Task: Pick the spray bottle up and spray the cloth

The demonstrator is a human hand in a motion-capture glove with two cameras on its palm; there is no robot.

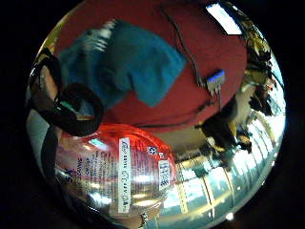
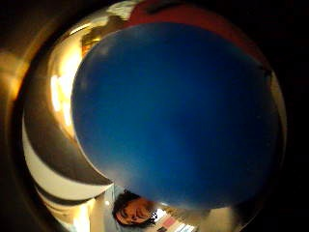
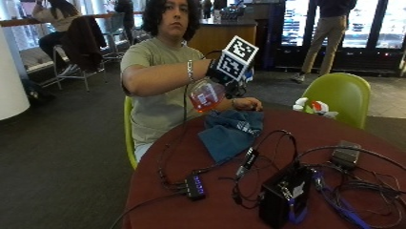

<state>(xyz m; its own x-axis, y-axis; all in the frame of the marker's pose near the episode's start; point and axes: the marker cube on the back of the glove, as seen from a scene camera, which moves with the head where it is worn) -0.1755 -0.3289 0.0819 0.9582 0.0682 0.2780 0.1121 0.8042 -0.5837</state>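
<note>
A person sits at the 12 o'clock side of a round dark-red table [image 3: 355,138], seen from the camera across it, with the gloved right hand [image 3: 218,78] raised in the air above the table's far edge. That hand grasps a spray bottle [image 3: 205,94] with its fingers curled around the upper part; the clear body, filled with red-pink liquid, hangs below the hand and tilts toward the person's chest, well clear of the tabletop. In the little-finger-side palm view the bottle's labelled body fills the area beside the black straps, and its printed white label strip [image 1: 124,174] is readable only as small text. The thumb-side palm view is almost wholly covered by a smooth blue surface [image 2: 178,116] close to the palm; what it belongs to cannot be told. A teal-blue cloth [image 3: 229,131] lies crumpled on the table directly beneath the bottle, just in front of the person, and the bare left hand [image 3: 246,103] rests on its far edge at about 12 o'clock of it. Toward 5 o'clock from the cloth sit a black box [image 3: 282,195], a tangle of cables and a small USB hub [image 3: 194,186] with lit blue ports.
</note>
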